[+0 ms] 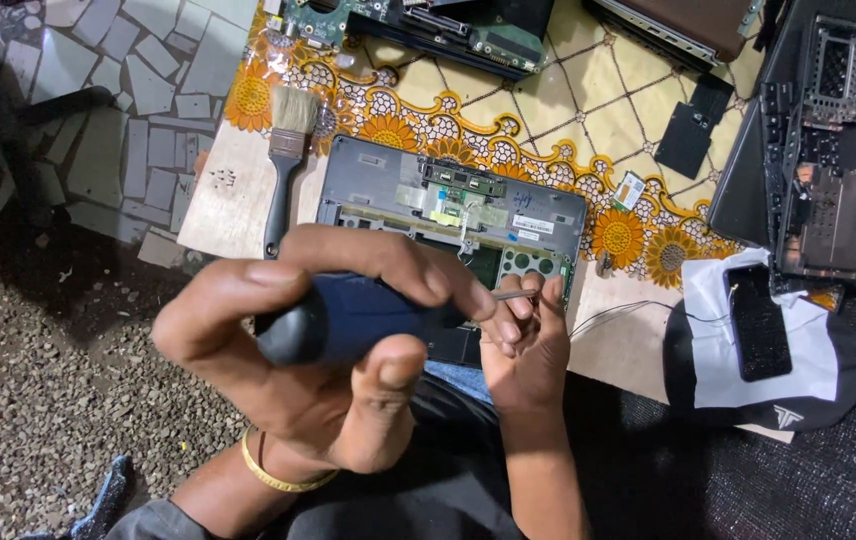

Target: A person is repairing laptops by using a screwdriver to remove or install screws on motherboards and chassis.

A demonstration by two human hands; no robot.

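Left hand: the left hand (318, 350), nearest the lens, is curled around the dark blue and black handle of a screwdriver (348, 320), thumb beneath and fingers over the top, holding it roughly level (a turning grip, I judge). A thin yellow bangle (283, 475) sits on that wrist.

Right hand: the right hand (528, 340) has its fingertips pinched together at the thin metal shaft, near the tip; probably steadying it. Whether a screw is held there, I cannot tell.

Screwdriver position: raised above the near edge of the grey opened laptop base panel (448, 215), which lies flat just beyond the hands, inner side up, with a ribbon cable and a small green board exposed.

Bench: flower-patterned yellow cloth (548, 100) over a pale wooden board (228, 200).

Tools nearby: black-handled paintbrush with pale bristles (286, 150), left of the panel, within reach (likely for dust).

Other parts: green circuit board (428, 30) at the far edge; stripped black laptop chassis (828, 150) to the right; black-and-white cap (768, 350) with a black slab resting on it.
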